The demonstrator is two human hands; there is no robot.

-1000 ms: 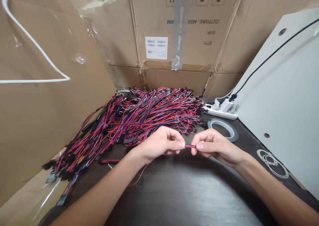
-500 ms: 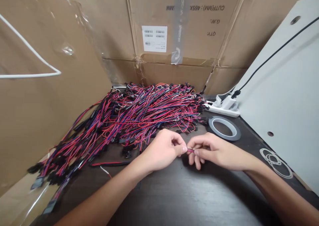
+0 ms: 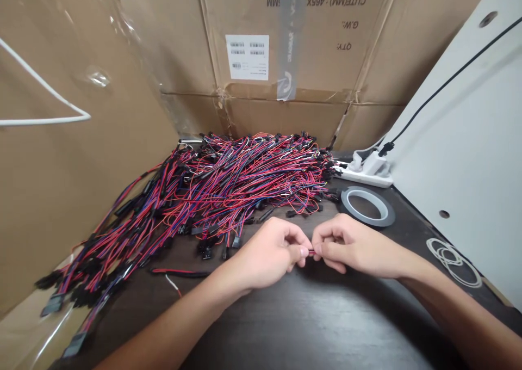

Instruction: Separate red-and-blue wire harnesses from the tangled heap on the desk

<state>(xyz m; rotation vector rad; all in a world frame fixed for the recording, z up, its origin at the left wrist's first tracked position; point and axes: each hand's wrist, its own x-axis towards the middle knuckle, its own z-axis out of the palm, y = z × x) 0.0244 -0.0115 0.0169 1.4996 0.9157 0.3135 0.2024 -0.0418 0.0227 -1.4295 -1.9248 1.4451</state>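
Between my two hands runs a short visible stretch of thin red and dark wires (image 3: 311,252). My left hand (image 3: 281,253) pinches them with thumb and forefinger. From the other side my right hand (image 3: 342,245) grips the same wires, its fingers curled in. The fingertips of both hands almost meet. Under my left forearm passes a red and black wire cable (image 3: 179,272), lying on the dark table (image 3: 310,321). Just beyond the hands spreads a large pile of red, blue and black wire harnesses (image 3: 244,179) with black connectors.
A roll of tape (image 3: 348,207) lies right of the pile, in front of a white power strip (image 3: 367,177) with plugs. Pale looped cord (image 3: 452,261) rests at the right, by a white panel (image 3: 465,114). Cardboard (image 3: 318,119) walls the back and left.
My right hand's fingers have curled in and its tips have come closer to my left hand. Less wire shows between them. The view has shifted slightly.
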